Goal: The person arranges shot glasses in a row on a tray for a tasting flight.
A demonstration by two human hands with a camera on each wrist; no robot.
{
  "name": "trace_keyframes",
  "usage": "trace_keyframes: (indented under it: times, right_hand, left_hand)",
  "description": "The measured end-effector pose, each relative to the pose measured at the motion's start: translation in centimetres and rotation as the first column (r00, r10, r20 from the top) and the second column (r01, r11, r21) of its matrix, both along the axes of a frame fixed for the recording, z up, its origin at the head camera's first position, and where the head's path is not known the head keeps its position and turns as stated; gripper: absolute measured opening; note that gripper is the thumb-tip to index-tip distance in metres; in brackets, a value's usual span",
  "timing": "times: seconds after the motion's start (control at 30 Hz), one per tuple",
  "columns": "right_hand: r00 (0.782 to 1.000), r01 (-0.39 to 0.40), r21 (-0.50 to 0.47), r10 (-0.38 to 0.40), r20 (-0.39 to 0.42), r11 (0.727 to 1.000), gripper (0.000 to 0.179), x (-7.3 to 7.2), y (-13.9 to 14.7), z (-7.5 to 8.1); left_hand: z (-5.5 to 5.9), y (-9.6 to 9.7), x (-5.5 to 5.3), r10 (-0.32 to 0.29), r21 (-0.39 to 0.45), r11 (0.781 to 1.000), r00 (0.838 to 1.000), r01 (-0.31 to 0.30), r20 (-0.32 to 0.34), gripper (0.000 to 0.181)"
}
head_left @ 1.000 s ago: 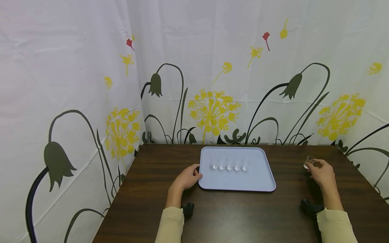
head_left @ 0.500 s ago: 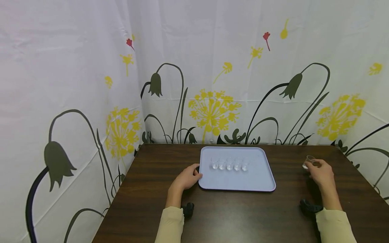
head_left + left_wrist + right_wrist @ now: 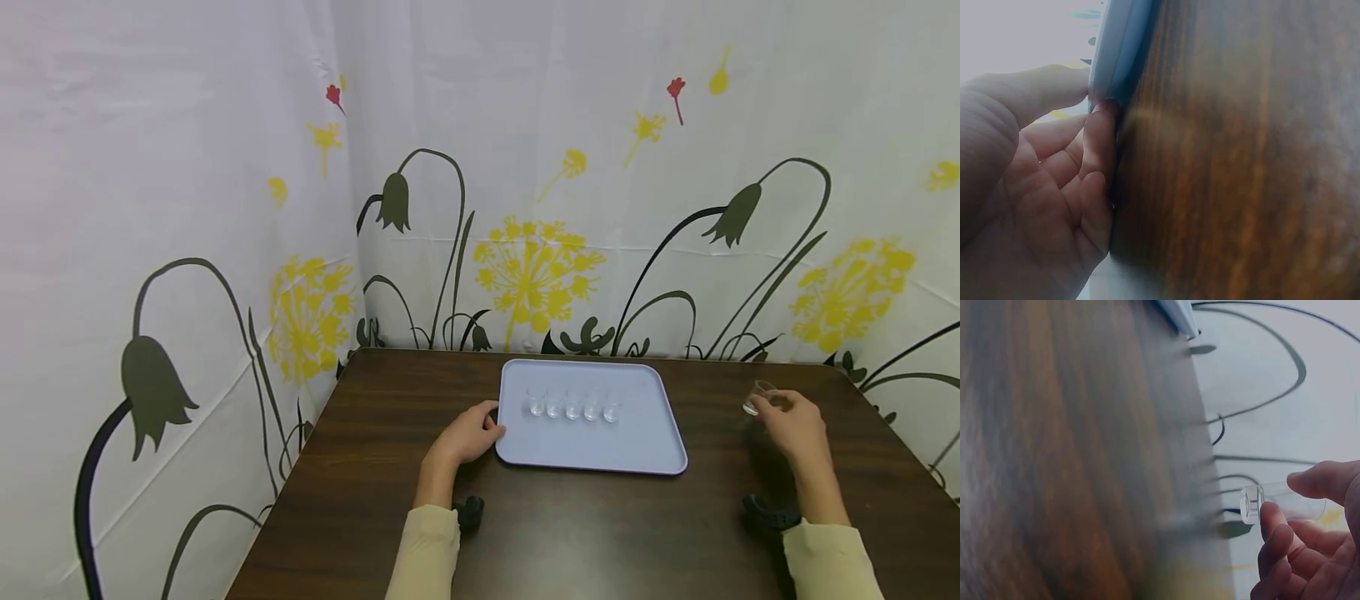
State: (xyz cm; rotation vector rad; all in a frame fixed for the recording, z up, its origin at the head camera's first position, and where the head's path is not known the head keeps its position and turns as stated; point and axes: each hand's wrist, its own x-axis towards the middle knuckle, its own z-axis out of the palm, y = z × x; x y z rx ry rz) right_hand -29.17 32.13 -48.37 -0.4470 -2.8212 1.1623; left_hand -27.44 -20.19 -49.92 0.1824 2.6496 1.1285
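A pale blue tray (image 3: 592, 454) lies on the dark wooden table, and several clear shot glasses (image 3: 573, 408) stand on it in one row. At the tray's left edge, my left hand (image 3: 465, 433) grips the rim; in the left wrist view its thumb is on one face of the tray (image 3: 1119, 50) and curled fingers are at the other. Well to the right of the tray, my right hand (image 3: 795, 425) holds another clear shot glass (image 3: 751, 407) between thumb and fingers. The right wrist view shows that glass (image 3: 1249, 506) with its thick base apart from the tabletop.
The wooden table (image 3: 600, 533) has its back edge close to a white curtain (image 3: 450, 83) printed with flowers. A black wrist strap (image 3: 468, 514) is on the left arm, another black strap (image 3: 768, 512) on the right.
The head view has shifted slightly, so the whole scene sits a little differently. My right hand has moved slightly left with its shot glass. The left hand keeps its grip on the tray.
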Motion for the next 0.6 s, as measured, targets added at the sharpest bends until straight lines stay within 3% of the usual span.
trace_keyframes:
  times: [0.17,0.6]
  right_hand:
    - [0.997,-0.069,0.058,0.07,-0.012,0.996,0.072,0.2,-1.2,0.7]
    - [0.987,-0.159,0.073,0.161,-0.029,0.985,0.072,0.3,-4.9,1.7]
  left_hand:
    - [0.0,0.1,0.0,0.005,-0.005,1.0,1.0,-0.005,0.005,0.055]
    - [-0.3,0.0,-0.3,0.004,-0.006,1.0,1.0,-0.004,0.007,0.056]
